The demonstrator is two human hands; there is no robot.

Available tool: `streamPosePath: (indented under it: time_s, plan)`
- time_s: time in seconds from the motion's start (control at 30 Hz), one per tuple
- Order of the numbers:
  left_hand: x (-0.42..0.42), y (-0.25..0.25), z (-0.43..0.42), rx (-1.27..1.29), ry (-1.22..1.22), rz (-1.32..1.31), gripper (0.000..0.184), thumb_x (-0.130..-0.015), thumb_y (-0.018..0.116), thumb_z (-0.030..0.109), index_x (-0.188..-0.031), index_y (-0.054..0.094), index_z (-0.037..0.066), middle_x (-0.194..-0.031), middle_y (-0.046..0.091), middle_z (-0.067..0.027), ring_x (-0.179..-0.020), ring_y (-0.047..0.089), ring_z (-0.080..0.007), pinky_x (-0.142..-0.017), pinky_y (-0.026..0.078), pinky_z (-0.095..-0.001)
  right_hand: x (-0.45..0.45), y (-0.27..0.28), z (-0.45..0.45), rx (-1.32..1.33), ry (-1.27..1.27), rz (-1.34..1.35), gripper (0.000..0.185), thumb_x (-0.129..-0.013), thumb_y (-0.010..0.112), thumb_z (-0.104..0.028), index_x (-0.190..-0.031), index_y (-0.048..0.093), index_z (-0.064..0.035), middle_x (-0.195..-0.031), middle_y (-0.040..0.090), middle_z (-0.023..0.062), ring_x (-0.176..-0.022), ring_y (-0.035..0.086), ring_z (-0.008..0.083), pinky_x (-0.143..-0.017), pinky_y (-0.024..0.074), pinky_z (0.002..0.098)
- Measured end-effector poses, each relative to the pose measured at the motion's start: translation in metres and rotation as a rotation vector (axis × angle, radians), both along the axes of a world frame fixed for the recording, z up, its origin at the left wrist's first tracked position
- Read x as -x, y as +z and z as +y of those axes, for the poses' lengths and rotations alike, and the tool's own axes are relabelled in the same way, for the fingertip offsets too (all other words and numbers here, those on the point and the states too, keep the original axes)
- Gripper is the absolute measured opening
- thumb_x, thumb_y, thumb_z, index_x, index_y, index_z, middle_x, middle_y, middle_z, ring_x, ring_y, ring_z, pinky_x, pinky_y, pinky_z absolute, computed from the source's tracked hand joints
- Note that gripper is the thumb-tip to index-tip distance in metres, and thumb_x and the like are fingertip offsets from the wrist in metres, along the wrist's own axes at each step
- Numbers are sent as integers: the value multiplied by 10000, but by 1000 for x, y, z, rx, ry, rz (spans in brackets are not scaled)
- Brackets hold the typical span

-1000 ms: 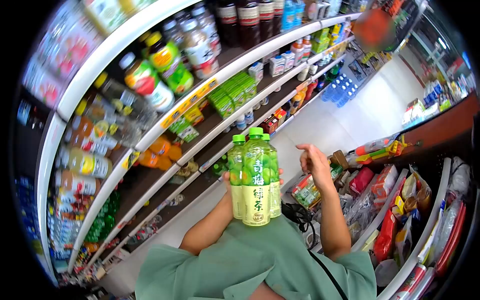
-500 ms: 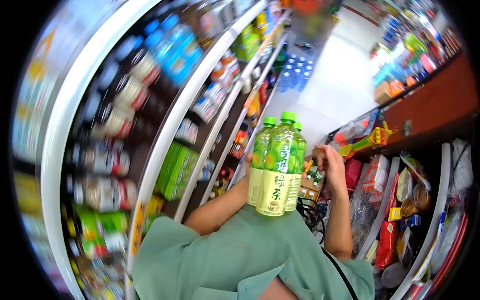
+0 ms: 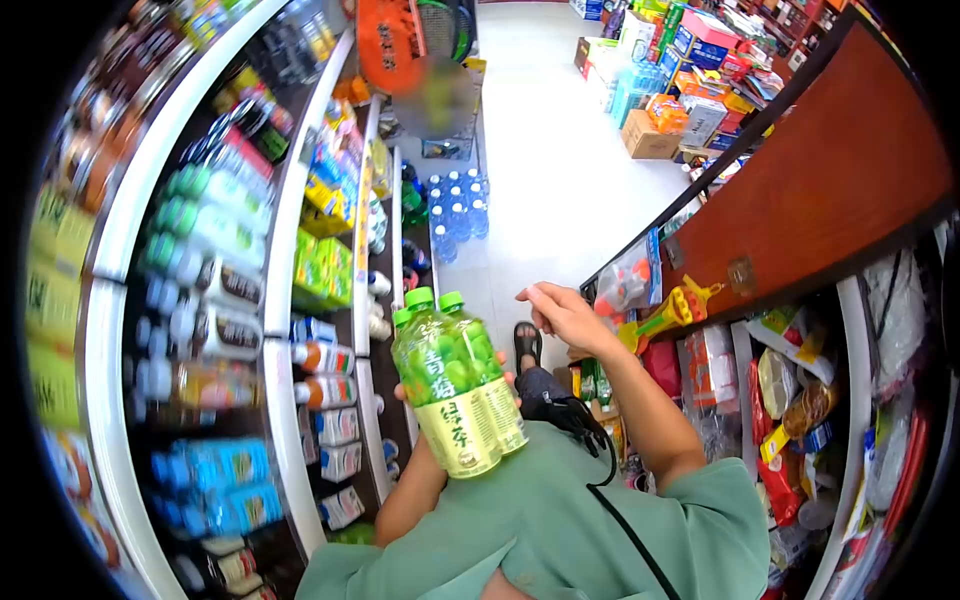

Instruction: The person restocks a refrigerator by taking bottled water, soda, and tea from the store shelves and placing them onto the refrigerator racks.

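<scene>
My left hand (image 3: 509, 371) is wrapped around several green tea bottles from behind, holding them together against the front of my green shirt. The green tea bottles (image 3: 455, 395) have bright green caps, green fruit pictures and pale yellow lower labels. Most of that hand is hidden; only fingertips show at both sides of the bunch. To the right of the bottles, my right hand (image 3: 568, 317) hovers with nothing in it, its fingers loosely bent and apart.
On the left, shelves (image 3: 282, 290) carry bottled drinks and cartons. A pack of water bottles (image 3: 458, 205) stands on the aisle floor. At right are a reddish-brown wooden panel (image 3: 830, 165) and shelves of packaged goods (image 3: 790, 400). Boxes (image 3: 650, 135) are stacked farther back.
The view has turned, showing more aisle floor. The held bottles now appear farther left and tilted. My right hand also sits farther left in view, still empty.
</scene>
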State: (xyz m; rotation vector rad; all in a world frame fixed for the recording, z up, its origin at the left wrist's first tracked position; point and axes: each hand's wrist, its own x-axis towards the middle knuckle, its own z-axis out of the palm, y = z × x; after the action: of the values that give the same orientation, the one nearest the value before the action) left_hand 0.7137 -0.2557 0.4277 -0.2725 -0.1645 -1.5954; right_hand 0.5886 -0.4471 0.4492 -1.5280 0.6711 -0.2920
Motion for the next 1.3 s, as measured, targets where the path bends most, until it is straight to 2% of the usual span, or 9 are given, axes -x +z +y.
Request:
streamPosePath:
  time_s: [0.17, 0.23, 0.47, 0.67, 0.7, 0.77, 1.1, 1.13, 1.3]
  plan:
    - [-43, -10, -92, -45, 35, -55, 1127, -561, 786, 586, -1435, 229, 141, -1384, 336, -208, -1236, 381, -401, -988, 295, -670, -70, 9, -103, 133, -64, -110, 316, -935, 532, -283, -1068, 595, -3, -647, 505, -19, -595, 478, 71, -545, 405, 228]
    - [-53, -2, -140, -148, 93, -116, 1188, -560, 778, 616, -1461, 139, 179, -1296, 418, -199, -1156, 436, -380, -942, 355, -629, -90, 33, -147, 388, -5, -184, 294, -899, 589, -242, -1059, 590, 4, -637, 514, 1, -582, 479, 81, -545, 406, 245]
    - [-82, 23, -306, -304, 153, -199, 1079, -498, 691, 760, -1328, 398, 134, -1218, 476, -155, -1096, 463, -376, -876, 404, -614, -152, 108, -293, 561, 51, -475, 294, -840, 650, -226, -1021, 595, 0, -608, 510, 43, -533, 498, 140, -513, 415, 283]
    - [-99, 31, -424, -273, 78, -196, 1163, -466, 706, 759, -1342, 355, 79, -1200, 471, -163, -1074, 487, -406, -884, 412, -641, -168, 112, -405, 631, 76, -340, 366, -816, 656, -313, -1019, 612, -11, -615, 532, 71, -541, 527, 185, -521, 418, 304]
    - [-106, 27, -446, -214, -33, -70, 1193, -422, 796, 622, -1347, 333, 26, -1243, 428, -190, -1163, 417, -418, -915, 400, -631, -168, 111, -424, 625, 58, -349, 366, -816, 656, -313, -1019, 612, -11, -615, 532, 71, -541, 527, 185, -521, 418, 304]
    - [-112, 23, -491, -239, -60, -85, 1200, -421, 799, 633, -1344, 333, 24, -1230, 440, -195, -1160, 423, -431, -916, 406, -626, -165, 106, -462, 647, 57, -268, 385, -809, 653, -346, -1017, 623, -24, -620, 546, 76, -543, 532, 205, -525, 418, 321]
    - [-169, 1, -771, 40, -475, -104, 1217, -443, 776, 646, -1396, 308, 51, -1340, 412, -222, -1198, 444, -413, -968, 392, -591, -173, 112, -691, 446, -83, -156, 373, -844, 606, -109, -1183, 526, 24, -640, 473, 1, -517, 447, 64, -460, 374, 248]
    - [-173, 15, -794, -72, -412, -80, 1188, -474, 752, 651, -1403, 301, 63, -1335, 410, -238, -1195, 448, -414, -956, 404, -580, -175, 122, -714, 475, -97, -118, 368, -846, 594, -94, -1189, 522, 21, -664, 475, -3, -553, 446, 69, -502, 380, 240]
    - [-195, 37, -911, 54, -424, -72, 1085, -566, 717, 602, -1416, 284, 87, -1338, 400, -247, -1195, 451, -404, -933, 419, -571, -184, 123, -821, 551, -164, -171, 384, -810, 644, -116, -1153, 549, 28, -649, 529, 35, -556, 506, 88, -525, 422, 234]
